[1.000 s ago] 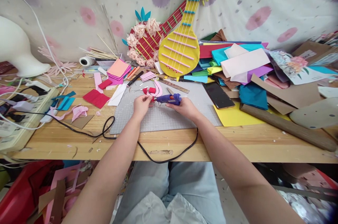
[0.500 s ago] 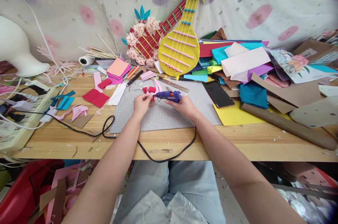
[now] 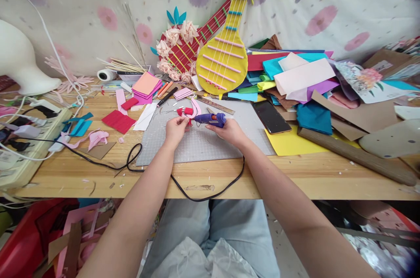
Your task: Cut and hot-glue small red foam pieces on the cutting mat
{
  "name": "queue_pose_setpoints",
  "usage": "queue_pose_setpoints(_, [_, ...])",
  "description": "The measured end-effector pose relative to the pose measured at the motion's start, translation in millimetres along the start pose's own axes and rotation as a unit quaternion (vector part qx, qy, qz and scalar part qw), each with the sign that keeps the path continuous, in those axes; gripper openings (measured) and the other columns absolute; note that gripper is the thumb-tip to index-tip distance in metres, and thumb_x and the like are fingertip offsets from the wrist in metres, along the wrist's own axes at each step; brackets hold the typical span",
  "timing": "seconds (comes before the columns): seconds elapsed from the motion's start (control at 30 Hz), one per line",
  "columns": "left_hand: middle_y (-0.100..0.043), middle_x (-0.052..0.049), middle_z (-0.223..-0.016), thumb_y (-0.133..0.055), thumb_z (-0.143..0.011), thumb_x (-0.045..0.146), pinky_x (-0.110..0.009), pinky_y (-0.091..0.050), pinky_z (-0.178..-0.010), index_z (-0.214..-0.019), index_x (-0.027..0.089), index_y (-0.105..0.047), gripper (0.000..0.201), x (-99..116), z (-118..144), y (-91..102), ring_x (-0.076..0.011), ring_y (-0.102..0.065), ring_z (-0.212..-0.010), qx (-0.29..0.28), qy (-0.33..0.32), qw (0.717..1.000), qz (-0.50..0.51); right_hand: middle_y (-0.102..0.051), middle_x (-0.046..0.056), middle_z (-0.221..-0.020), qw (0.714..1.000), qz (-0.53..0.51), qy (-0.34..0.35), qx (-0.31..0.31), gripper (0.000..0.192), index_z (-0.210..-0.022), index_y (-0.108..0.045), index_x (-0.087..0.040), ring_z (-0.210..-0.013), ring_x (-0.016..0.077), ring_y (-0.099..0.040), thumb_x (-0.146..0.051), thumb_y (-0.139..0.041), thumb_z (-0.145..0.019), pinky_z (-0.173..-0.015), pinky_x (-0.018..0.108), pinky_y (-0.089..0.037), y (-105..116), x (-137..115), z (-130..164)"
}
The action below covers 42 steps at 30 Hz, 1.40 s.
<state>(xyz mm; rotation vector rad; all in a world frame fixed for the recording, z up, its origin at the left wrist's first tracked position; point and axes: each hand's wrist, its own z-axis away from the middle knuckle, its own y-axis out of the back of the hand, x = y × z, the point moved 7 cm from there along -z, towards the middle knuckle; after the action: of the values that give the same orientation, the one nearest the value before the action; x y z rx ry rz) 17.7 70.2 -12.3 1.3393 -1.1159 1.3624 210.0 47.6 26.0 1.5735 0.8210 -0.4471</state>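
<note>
My right hand [image 3: 229, 133] is wrapped round a blue glue gun [image 3: 211, 119], its nozzle pointing left. The nozzle tip is close to the fingers of my left hand [image 3: 176, 130], which pinch a small red piece [image 3: 189, 123]; its exact kind is too small to make out. Just beyond the fingertips lie a red roll [image 3: 187, 111] and a curved pink strip [image 3: 196, 107]. Both hands are over a grey cutting mat [image 3: 157, 149]. From the glue gun a black cord [image 3: 210, 200] loops below the mat's front edge and runs left.
A power strip [image 3: 36, 151] with cables stands at the left. Yellow [image 3: 224, 61] and red [image 3: 183, 53] lute-shaped crafts lean at the back. A phone [image 3: 271, 117], a paper pile [image 3: 305, 74] and a wooden stick [image 3: 357, 155] lie to the right. A ruler [image 3: 216, 105] rests behind my hands.
Almost nothing differs. Both hands hold the same place, with the glue gun's nozzle still beside my left fingertips.
</note>
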Motion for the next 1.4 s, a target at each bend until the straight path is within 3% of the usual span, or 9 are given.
queue_pose_setpoints(0.17, [-0.064,-0.003,-0.063,-0.069,-0.060,0.036,-0.027,-0.048,-0.054,-0.068,0.013,-0.065,0.024,-0.6,-0.4,-0.1,-0.0165,-0.062,-0.061,-0.001,-0.002,1.000,0.008,-0.059,0.002,-0.061,1.000,-0.007,0.019,0.012,0.044,-0.090,-0.068,-0.021,-0.058,0.0151,-0.054,-0.058,-0.057,-0.069,-0.054,0.024,-0.036,-2.3,1.0,-3.4])
queue_pose_setpoints(0.5, [-0.064,-0.003,-0.063,-0.069,-0.060,0.031,-0.026,-0.047,-0.053,-0.066,0.014,-0.065,0.018,-0.6,-1.2,1.1,-0.0153,-0.062,-0.060,0.011,-0.002,1.000,0.026,-0.061,0.000,-0.063,0.998,-0.030,0.034,-0.039,0.038,-0.088,-0.068,-0.020,-0.058,0.0129,-0.052,-0.052,-0.061,-0.068,-0.055,0.023,-0.039,-4.4,0.4,1.4])
queue_pose_setpoints(0.63, [-0.064,-0.002,-0.061,-0.069,-0.060,0.031,-0.025,-0.047,-0.053,-0.065,0.014,-0.064,0.018,0.5,0.2,1.6,-0.0149,-0.061,-0.059,0.013,0.007,0.999,0.040,-0.064,0.001,-0.070,0.995,-0.087,0.015,-0.052,0.039,-0.089,-0.067,-0.020,-0.063,0.0138,-0.056,-0.051,-0.063,-0.066,-0.062,0.026,-0.043,1.5,4.6,2.6])
queue_pose_setpoints(0.77, [-0.064,-0.002,-0.061,-0.070,-0.060,0.030,-0.024,-0.047,-0.054,-0.066,0.013,-0.064,0.019,4.3,2.6,2.3,-0.0141,-0.062,-0.060,0.016,0.016,0.997,0.068,-0.066,0.005,-0.074,0.986,-0.147,-0.055,0.052,0.046,-0.088,-0.067,-0.016,-0.066,0.0164,-0.059,-0.054,-0.063,-0.064,-0.066,0.029,-0.046,32.1,29.3,-2.2])
queue_pose_setpoints(0.87, [-0.064,-0.002,-0.061,-0.070,-0.061,0.029,-0.024,-0.048,-0.056,-0.068,0.013,-0.063,0.020,7.7,3.7,3.6,-0.0135,-0.062,-0.061,0.023,0.018,0.995,0.100,-0.064,0.006,-0.065,0.966,-0.111,-0.141,0.188,0.051,-0.082,-0.067,-0.013,-0.061,0.0187,-0.059,-0.059,-0.060,-0.063,-0.063,0.032,-0.046,62.7,61.6,-3.7])
queue_pose_setpoints(0.93, [-0.064,-0.002,-0.061,-0.070,-0.061,0.029,-0.025,-0.049,-0.060,-0.068,0.013,-0.061,0.020,9.1,3.9,4.8,-0.0126,-0.062,-0.060,0.030,0.020,0.991,0.129,-0.060,0.005,-0.055,0.950,-0.067,-0.193,0.236,0.051,-0.079,-0.067,-0.012,-0.059,0.0208,-0.060,-0.060,-0.056,-0.065,-0.062,0.033,-0.047,74.7,80.2,-4.0])
queue_pose_setpoints(1.03, [-0.064,-0.002,-0.062,-0.071,-0.061,0.031,-0.028,-0.051,-0.066,-0.068,0.012,-0.060,0.022,10.2,4.1,5.0,-0.0121,-0.063,-0.061,0.028,0.022,0.985,0.167,-0.061,0.007,-0.057,0.946,-0.004,-0.222,0.235,0.049,-0.081,-0.066,-0.012,-0.069,0.0248,-0.062,-0.057,-0.052,-0.069,-0.068,0.036,-0.046,78.0,94.9,-8.1])
queue_pose_setpoints(1.27, [-0.064,-0.002,-0.064,-0.073,-0.059,0.029,-0.028,-0.051,-0.067,-0.068,0.012,-0.060,0.023,11.8,6.2,4.0,-0.0123,-0.063,-0.064,0.009,0.037,0.982,0.186,-0.063,0.012,-0.084,0.959,0.081,-0.215,0.163,0.042,-0.088,-0.061,-0.014,-0.088,0.0274,-0.059,-0.052,-0.053,-0.070,-0.077,0.039,-0.044,64.1,97.4,-14.6])
queue_pose_setpoints(1.4, [-0.064,-0.002,-0.065,-0.072,-0.061,0.028,-0.029,-0.050,-0.071,-0.069,0.012,-0.059,0.021,8.8,4.7,4.2,-0.0128,-0.064,-0.067,0.000,0.042,0.979,0.200,-0.059,0.012,-0.101,0.956,0.048,-0.197,0.212,0.061,-0.107,-0.050,-0.014,-0.097,0.0265,-0.054,-0.052,-0.063,-0.061,-0.083,0.041,-0.042,72.0,92.7,-9.6])
